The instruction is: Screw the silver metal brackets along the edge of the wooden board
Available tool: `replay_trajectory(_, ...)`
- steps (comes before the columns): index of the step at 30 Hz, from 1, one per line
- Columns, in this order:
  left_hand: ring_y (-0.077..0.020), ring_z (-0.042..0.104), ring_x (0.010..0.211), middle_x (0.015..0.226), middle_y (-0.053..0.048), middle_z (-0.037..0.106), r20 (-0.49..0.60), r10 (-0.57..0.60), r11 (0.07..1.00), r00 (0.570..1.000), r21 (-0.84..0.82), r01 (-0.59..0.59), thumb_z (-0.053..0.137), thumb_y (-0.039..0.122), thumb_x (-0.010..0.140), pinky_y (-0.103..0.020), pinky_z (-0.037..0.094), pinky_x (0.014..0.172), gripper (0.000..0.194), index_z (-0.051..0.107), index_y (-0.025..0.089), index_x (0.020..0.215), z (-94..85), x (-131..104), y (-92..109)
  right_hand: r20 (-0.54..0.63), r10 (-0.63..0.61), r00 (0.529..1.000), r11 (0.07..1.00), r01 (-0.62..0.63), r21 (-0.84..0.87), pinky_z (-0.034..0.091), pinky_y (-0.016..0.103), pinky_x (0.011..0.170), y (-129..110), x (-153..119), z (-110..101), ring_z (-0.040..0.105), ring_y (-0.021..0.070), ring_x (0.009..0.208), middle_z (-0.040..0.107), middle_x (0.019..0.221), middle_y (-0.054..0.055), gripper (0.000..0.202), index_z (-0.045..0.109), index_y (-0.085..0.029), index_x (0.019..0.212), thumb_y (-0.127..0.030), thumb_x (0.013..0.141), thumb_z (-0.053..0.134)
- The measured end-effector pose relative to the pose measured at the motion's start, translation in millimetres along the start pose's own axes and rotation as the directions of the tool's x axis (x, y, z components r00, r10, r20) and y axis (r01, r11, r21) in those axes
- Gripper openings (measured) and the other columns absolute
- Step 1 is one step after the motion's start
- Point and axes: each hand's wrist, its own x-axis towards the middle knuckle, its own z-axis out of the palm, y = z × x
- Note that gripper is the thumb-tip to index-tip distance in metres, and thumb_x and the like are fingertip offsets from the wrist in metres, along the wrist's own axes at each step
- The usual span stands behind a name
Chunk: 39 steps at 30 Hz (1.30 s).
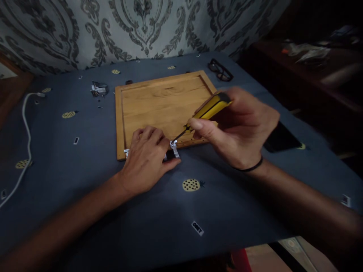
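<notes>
A framed wooden panel (167,102) lies flat on the cloth-covered table. At its near edge sits a shiny metal fitting with a dark middle (176,152), partly hidden under my left hand (147,158). That hand presses down over the fitting and the panel's edge, its thumb stretched along the near side. In my right hand (241,124) is a yellow and black screwdriver (211,107), held slanting down to the left. Its tip meets the fitting at the panel's edge. Small dark holes show along the edge to the right of the tip.
A small heap of metal parts (99,89) lies at the back left. Black-framed glasses (220,70) rest behind the panel's right corner. A dark flat phone-like slab (283,139) lies beyond my right wrist. A white cable (26,121) runs down the left side.
</notes>
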Motion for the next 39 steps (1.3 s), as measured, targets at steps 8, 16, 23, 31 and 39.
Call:
replay_trajectory(8, -0.0318, 0.055, 0.108, 0.107, -0.009, 0.066, 0.016, -0.001, 1.000, 1.000, -0.008, 0.001, 0.073, 0.044, 0.086, -0.048, 0.043, 0.094, 0.034, 0.072, 0.014, 0.103, 0.1, 0, 0, -0.047, 0.091, 0.995, 0.996, -0.092, -0.015, 0.042, 0.030, 0.044, -3, -1, -1, 0.051, 0.0113, 0.048, 0.053, 0.065, -0.004, 0.036, 0.055, -0.027, 0.067, -0.049, 0.074, 0.082)
replay_trajectory(16, -0.0310, 0.054, 0.106, 0.105, -0.009, 0.066, 0.005, 0.001, 1.000, 1.000, -0.011, -0.001, 0.073, 0.043, 0.087, -0.047, 0.043, 0.093, 0.032, 0.071, 0.015, 0.102, -0.6, 1, 1, 0.005, 0.135, 0.991, 0.989, -0.134, -0.061, 0.042, 0.032, 0.044, 4, -5, 0, 0.053, 0.0130, 0.050, 0.055, 0.064, -0.004, 0.038, 0.055, -0.027, 0.067, -0.053, 0.071, 0.083)
replay_trajectory(23, -0.0314, 0.054, 0.107, 0.106, -0.010, 0.066, 0.001, 0.002, 1.000, 1.000, -0.010, -0.001, 0.073, 0.043, 0.087, -0.048, 0.043, 0.094, 0.032, 0.072, 0.016, 0.102, 0.1, 0, 1, 0.072, 0.098, 0.993, 0.995, -0.099, 0.003, 0.044, 0.027, 0.043, 4, -4, 2, 0.053, 0.0105, 0.051, 0.058, 0.065, -0.003, 0.035, 0.059, -0.026, 0.069, -0.053, 0.073, 0.082)
replay_trajectory(31, -0.0317, 0.055, 0.107, 0.107, -0.011, 0.067, 0.008, -0.005, 1.000, 1.000, 0.008, 0.005, 0.073, 0.045, 0.086, -0.048, 0.044, 0.094, 0.034, 0.072, 0.015, 0.102, 0.3, 1, 1, 0.240, 0.144, 0.960, 0.979, -0.174, 0.106, 0.051, 0.027, 0.051, -4, 0, -6, 0.062, 0.0120, 0.062, 0.071, 0.085, 0.001, 0.019, 0.072, -0.026, 0.091, -0.043, 0.084, 0.074)
replay_trajectory(39, -0.0313, 0.055, 0.106, 0.105, -0.010, 0.066, -0.007, 0.001, 1.000, 1.000, 0.005, -0.001, 0.074, 0.044, 0.086, -0.048, 0.044, 0.094, 0.034, 0.072, 0.015, 0.102, 0.6, 1, 1, 0.104, 0.109, 0.989, 0.994, -0.110, -0.002, 0.045, 0.024, 0.043, -1, -2, 0, 0.052, 0.0088, 0.048, 0.061, 0.062, -0.004, 0.028, 0.066, -0.023, 0.069, -0.044, 0.074, 0.084)
